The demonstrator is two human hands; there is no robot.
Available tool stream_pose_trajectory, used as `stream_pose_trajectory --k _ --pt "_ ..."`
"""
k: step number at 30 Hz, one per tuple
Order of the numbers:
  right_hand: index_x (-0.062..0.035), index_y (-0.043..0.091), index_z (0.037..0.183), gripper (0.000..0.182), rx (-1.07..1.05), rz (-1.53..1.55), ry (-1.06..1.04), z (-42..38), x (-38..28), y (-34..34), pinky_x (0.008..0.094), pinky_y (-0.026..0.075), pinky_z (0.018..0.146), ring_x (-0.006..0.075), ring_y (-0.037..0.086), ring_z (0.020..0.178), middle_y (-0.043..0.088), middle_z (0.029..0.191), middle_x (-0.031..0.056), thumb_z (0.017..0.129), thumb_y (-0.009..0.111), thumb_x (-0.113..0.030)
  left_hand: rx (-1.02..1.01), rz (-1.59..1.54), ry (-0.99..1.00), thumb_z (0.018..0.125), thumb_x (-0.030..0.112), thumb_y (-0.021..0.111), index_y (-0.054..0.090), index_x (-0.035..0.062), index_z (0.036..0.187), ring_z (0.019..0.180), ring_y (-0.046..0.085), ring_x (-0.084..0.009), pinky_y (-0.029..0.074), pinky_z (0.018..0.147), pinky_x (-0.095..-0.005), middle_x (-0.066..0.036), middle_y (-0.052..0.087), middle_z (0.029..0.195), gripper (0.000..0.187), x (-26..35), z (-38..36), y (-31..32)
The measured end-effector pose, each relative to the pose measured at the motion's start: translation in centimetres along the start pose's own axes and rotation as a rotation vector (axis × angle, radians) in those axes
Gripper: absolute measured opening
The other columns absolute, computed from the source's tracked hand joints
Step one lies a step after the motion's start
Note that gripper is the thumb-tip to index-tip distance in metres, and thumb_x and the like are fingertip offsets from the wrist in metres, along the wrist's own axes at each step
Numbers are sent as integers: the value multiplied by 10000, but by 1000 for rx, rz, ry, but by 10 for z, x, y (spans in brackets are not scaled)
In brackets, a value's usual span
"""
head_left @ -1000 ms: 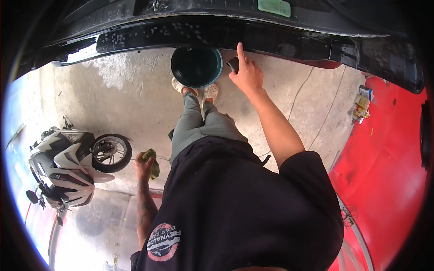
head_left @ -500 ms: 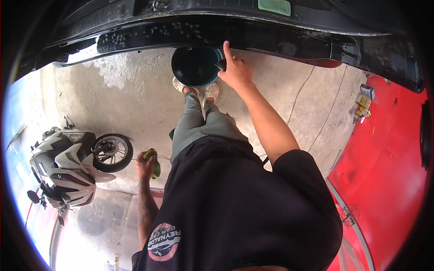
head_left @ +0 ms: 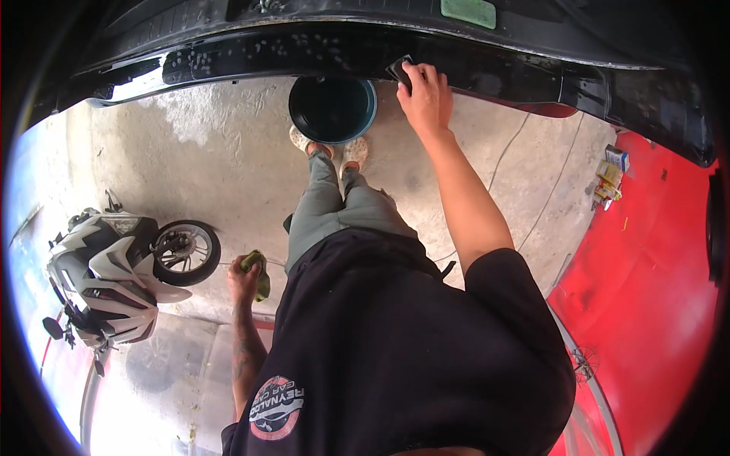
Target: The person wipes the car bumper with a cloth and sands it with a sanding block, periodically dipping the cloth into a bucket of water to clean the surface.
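My right hand (head_left: 426,99) is closed on a small black block (head_left: 400,70), its fingers over the near end. The block rests against the glossy black bumper (head_left: 487,67) of a car, just right of a round dark tub (head_left: 332,110). Pale spots mark the bumper's left part. Down at my left side, my left hand (head_left: 242,280) grips a crumpled green cloth (head_left: 261,277), which hangs beside my leg. The block's underside is hidden.
A pale green rectangular piece (head_left: 468,12) lies on the dark car panel above the bumper. The tub stands on the concrete floor by my feet. A white and black motorcycle (head_left: 106,277) is at left. Small boxes (head_left: 610,178) sit at right by a red surface (head_left: 661,251).
My right hand has moved right from beside the tub's rim, and its pointing index finger has bent onto the block. The block now lies against the bumper. My left hand stays put.
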State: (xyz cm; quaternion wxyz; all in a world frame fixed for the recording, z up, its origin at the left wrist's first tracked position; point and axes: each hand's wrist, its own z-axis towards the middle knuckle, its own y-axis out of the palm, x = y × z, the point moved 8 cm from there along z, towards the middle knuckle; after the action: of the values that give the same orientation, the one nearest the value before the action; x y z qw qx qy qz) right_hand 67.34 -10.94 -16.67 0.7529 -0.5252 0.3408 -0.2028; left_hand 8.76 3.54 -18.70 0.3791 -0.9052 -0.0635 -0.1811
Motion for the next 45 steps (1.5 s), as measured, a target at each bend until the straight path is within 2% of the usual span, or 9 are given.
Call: stream_pose_trajectory --k 11,15,18,25,28,31,36,39,45 --pt "-230 691 1211 443 -22 -71 0 16 3 -5 457 521 784 279 614 1002 626 1134 -18 786 798 -166 6 -23 -22 800 238 753 728 15 1076 931 714 -372 549 836 -451 -216 724 986 356 7 2 -4" --pt "-255 673 1234 438 -127 -77 -148 4 13 -6 460 512 830 282 594 1036 618 1189 -10 813 778 -193 57 -25 -20 801 250 753 730 17 1071 938 711 -374 547 839 -453 -215 721 988 357 6 -1 -5" --pt "-258 676 1247 451 -189 -105 -225 7 13 -8 460 508 856 271 587 1063 616 1207 -16 814 779 -185 53 -47 -1 830 222 755 732 -5 1090 870 738 -279 570 801 -388 -189 752 949 346 -5 0 2" --pt "-255 684 1240 454 -307 -104 -399 34 12 -9 466 499 902 255 568 1112 599 1231 -13 811 773 -137 91 -168 -60 814 218 746 735 14 1077 888 734 -321 559 821 -411 -198 748 961 333 0 1 4" --pt "-248 683 1247 456 -369 -116 -485 36 15 -14 469 493 916 257 562 1120 584 1247 -16 816 767 -125 152 -241 -164 816 196 741 735 3 1073 869 733 -312 560 814 -404 -192 748 948 321 0 -1 1" --pt "-238 682 1254 451 -346 -95 -536 48 4 -10 471 490 923 257 567 1111 585 1240 -14 821 768 -146 215 -237 -131 838 196 742 733 -5 1077 823 721 -258 560 784 -381 -170 752 911 312 -1 -14 8" --pt "-226 677 1266 456 -342 -61 -627 57 5 -4 458 497 879 258 576 1090 594 1239 -2 825 767 -155 280 -418 -265 855 199 744 731 -22 1076 796 698 -192 557 759 -355 -137 752 888 312 11 -64 55" --pt "-238 676 1246 449 -393 -64 -753 47 17 -13 446 495 850 258 577 1062 591 1209 4 813 770 -162 327 -472 -330 841 205 757 726 -26 1034 781 705 -218 556 753 -364 -160 745 853 303 17 -104 104" --pt "-223 672 1216 405 -296 -1 -770 71 -10 2 453 510 847 260 586 1039 587 1176 1 825 769 -189 243 -526 -496 818 211 763 737 -30 1084 827 736 -250 562 780 -366 -187 762 907 359 27 -178 205"
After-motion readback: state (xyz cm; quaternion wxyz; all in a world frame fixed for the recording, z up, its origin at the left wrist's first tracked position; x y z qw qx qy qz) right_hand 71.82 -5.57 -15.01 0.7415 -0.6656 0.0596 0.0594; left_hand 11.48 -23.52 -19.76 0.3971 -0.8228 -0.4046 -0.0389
